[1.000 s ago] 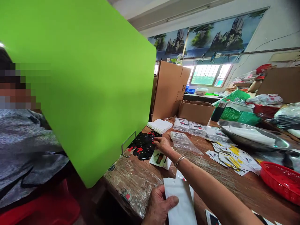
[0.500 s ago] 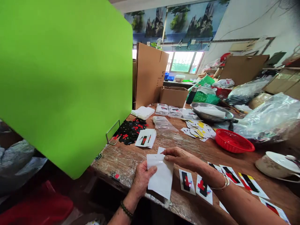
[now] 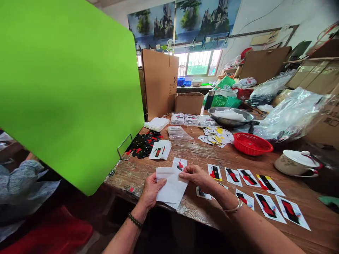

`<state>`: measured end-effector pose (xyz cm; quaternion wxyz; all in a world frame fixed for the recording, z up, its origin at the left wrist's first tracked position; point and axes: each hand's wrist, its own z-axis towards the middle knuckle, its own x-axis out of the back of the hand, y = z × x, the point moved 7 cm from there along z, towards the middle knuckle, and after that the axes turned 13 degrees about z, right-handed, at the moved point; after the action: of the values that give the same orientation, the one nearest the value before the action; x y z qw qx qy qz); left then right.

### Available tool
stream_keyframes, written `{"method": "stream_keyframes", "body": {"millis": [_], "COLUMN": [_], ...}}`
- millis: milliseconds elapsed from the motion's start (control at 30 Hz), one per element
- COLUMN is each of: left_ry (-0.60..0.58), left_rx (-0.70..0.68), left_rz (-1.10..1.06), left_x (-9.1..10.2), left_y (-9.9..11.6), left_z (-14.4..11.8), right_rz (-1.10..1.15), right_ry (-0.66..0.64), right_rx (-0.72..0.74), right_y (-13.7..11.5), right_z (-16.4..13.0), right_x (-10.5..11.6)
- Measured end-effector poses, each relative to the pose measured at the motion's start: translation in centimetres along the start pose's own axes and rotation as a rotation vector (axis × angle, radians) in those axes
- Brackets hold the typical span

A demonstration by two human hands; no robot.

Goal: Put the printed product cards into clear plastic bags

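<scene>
Two hands on one white pouch (image 3: 171, 187) at near table (image 3: 312, 215) edge: left hand (image 3: 150, 189) grips its left side, thumb on top; right hand (image 3: 195, 175) pinches its upper right corner. Printed cards (image 3: 267, 206) lie in rows just right; red basket (image 3: 250, 144) beyond

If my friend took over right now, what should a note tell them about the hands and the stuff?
Left hand: grips the white pouch at its left edge.
Right hand: pinches the pouch's top right corner.
Pouch is held over the table's near edge.
Done: printed cards lie in rows to the right.
Left: black and red pieces are piled by the green screen; a card stack sits beside them.
</scene>
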<state>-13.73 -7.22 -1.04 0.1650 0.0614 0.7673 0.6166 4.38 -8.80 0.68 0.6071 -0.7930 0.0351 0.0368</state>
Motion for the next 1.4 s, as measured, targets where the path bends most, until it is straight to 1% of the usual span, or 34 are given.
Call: {"method": "stream_keyframes", "body": {"millis": [67, 100, 133, 233, 267, 333, 400, 467, 533, 600, 667, 700, 733, 767, 833, 900, 967, 1000, 1100, 1167, 1267, 1333, 1400], "left_ry": [0.028, 0.025, 0.012, -0.045, -0.047, -0.009, 0.076, 0.175, 0.228, 0.290, 0.401, 0.457, 0.474, 0.425, 0.280, 0.213, 0.147, 0.098, 0.005, 0.008, 0.046, 0.051, 0.034], "left_rx": [-0.007, -0.015, -0.022, -0.028, -0.023, -0.019, -0.038, -0.082, -0.117, -0.190, -0.353, -0.461, -0.546, -0.592, -0.607, -0.603, -0.543, -0.487, -0.346, -0.310, -0.294, -0.288, -0.283], "left_rz": [-0.006, -0.005, 0.002, 0.056, 0.080, 0.148, 0.299, 0.583, 0.807, 0.931, 1.060, 1.139, 1.190, 1.188, 1.130, 1.058, 0.925, 0.834, 0.546, 0.425, 0.387, 0.387, 0.376], "left_x": [0.0, -0.1, -0.3, -0.6, -0.4, 0.9, 2.7, 4.4, 5.2, 5.2, 4.0, 2.9, 1.6, 0.0, -3.1, -5.5, -7.3, -7.9, -9.3, -9.6, -9.6, -9.6, -9.5], "left_y": [0.2, 0.4, 0.5, 1.0, 1.1, 1.3, 1.9, 3.0, 4.1, 5.4, 7.3, 8.3, 8.9, 9.0, 8.7, 8.4, 7.6, 7.0, 5.2, 4.6, 4.2, 4.0, 3.8], "left_z": [0.0, 0.0, 0.0, 0.0, 0.1, 0.5, 1.2, 2.0, 2.7, 2.7, 1.6, 0.5, -0.7, -1.9, -4.3, -6.8, -8.6, -9.1, -9.5, -9.4, -9.0, -8.8, -8.6], "right_rz": [0.095, 0.108, 0.094, -0.030, -0.065, -0.097, -0.072, -0.021, 0.037, 0.098, 0.142, 0.157, 0.165, 0.171, 0.182, 0.184, 0.179, 0.168, 0.086, 0.019, -0.020, -0.008, 0.015], "right_ry": [-0.094, -0.100, -0.075, 0.063, 0.089, 0.107, 0.120, 0.109, 0.092, 0.115, 0.169, 0.189, 0.203, 0.214, 0.242, 0.275, 0.303, 0.311, 0.330, 0.359, 0.391, 0.367, 0.320], "right_rx": [-0.032, -0.032, -0.024, 0.015, 0.031, 0.055, 0.056, 0.033, 0.024, 0.053, 0.091, 0.114, 0.141, 0.168, 0.213, 0.238, 0.279, 0.314, 0.449, 0.541, 0.614, 0.607, 0.569], "right_y": [0.4, 0.6, 0.8, 1.0, 1.0, 0.9, 0.9, 1.3, 1.7, 2.1, 2.4, 2.5, 2.6, 2.5, 2.4, 2.1, 1.4, 1.0, -0.5, -1.2, -1.4, -1.1, -0.7], "right_z": [-0.4, -0.4, -0.4, -0.4, -0.4, -0.6, -1.1, -1.9, -2.7, -3.7, -4.7, -5.2, -5.7, -6.2, -7.3, -8.6, -10.0, -10.7, -12.6, -13.4, -13.7, -13.5, -13.3], "right_x": [-0.6, -0.7, -0.6, 0.0, 0.2, 0.8, 1.7, 2.4, 2.8, 3.2, 3.4, 3.4, 3.4, 3.3, 3.1, 2.9, 2.5, 2.2, 1.3, 0.9, 0.7, 0.5, 0.2]}}
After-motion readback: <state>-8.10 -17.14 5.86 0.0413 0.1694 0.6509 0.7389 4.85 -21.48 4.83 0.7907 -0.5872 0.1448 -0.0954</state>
